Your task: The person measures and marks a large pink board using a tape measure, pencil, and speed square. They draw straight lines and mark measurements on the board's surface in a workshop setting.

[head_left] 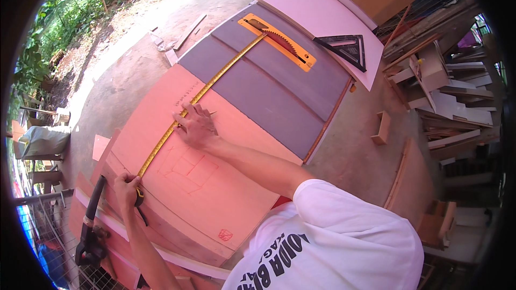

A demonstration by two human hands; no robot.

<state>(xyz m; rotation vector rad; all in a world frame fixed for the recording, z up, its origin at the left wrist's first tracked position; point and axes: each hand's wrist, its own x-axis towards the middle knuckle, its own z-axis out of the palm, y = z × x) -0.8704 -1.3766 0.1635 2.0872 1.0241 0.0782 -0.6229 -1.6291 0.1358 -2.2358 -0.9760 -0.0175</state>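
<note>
Both hands (127, 189) (197, 129) touch the yellow tape (220, 74), its length slanting away rightward.

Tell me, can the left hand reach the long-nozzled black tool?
Probably yes: the black tool lies near the left hand with nothing visibly blocking, though it must first release the tape measure.

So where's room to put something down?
On the grey tabletop, between the tape measure, yellow saw plate and pink board. Also on that board, between the right forearm and red mark. It's crowded near the left hand: tape case, black tool.
</note>
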